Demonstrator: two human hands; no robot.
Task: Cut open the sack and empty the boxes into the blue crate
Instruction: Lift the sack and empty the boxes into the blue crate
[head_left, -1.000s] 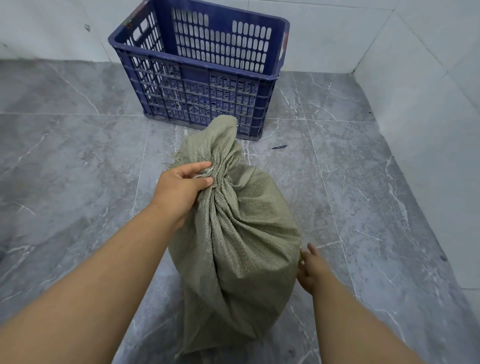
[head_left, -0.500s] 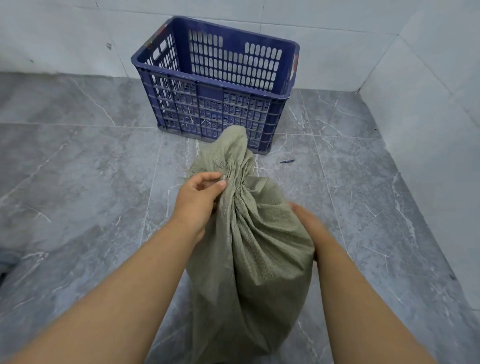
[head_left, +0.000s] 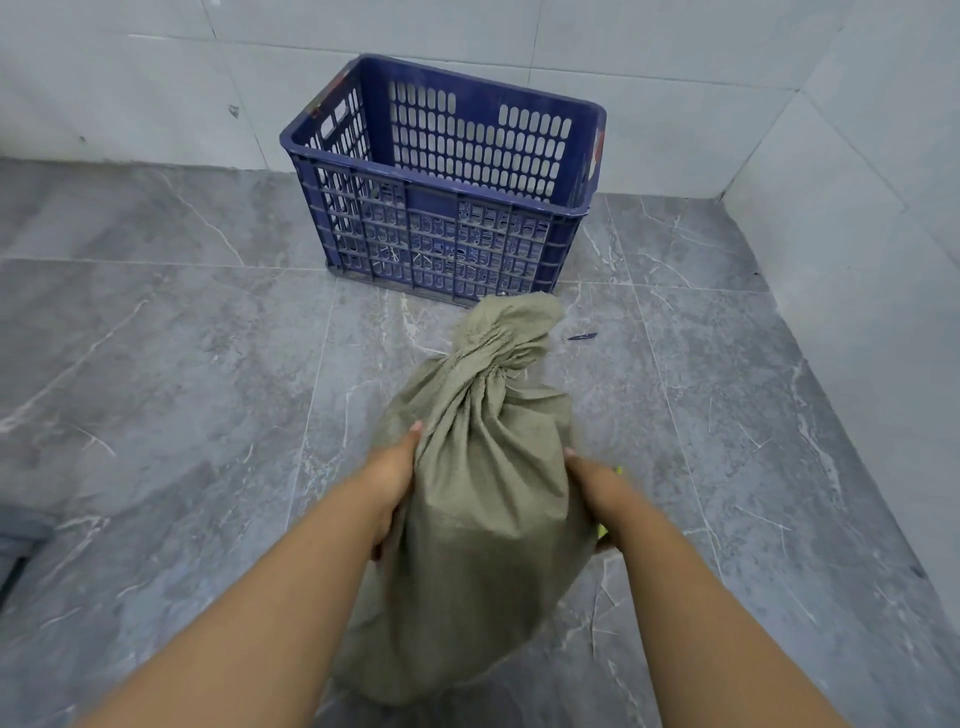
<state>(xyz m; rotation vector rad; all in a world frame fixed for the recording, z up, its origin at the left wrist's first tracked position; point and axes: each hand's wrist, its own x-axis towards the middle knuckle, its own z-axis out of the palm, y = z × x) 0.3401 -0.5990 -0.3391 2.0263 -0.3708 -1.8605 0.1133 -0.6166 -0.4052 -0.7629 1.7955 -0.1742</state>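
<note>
A grey-green woven sack (head_left: 483, 514) stands on the floor, its neck tied shut and leaning toward the crate. My left hand (head_left: 395, 478) presses flat against the sack's left side and my right hand (head_left: 592, 493) against its right side, so both hold the bulging body between them. A bit of yellow-green shows behind my right hand; I cannot tell what it is. The blue slotted plastic crate (head_left: 447, 234) stands beyond the sack near the wall, and what shows of its inside holds nothing. The boxes are hidden inside the sack.
A small dark object (head_left: 582, 336) lies on the grey marble floor tiles just right of the sack's neck. White tiled walls close the back and the right side. A dark edge (head_left: 15, 551) shows at the far left.
My left hand let go of the sack's tied neck and dropped to its left side. My right hand slid onto the right side. The view pulled back a little.
</note>
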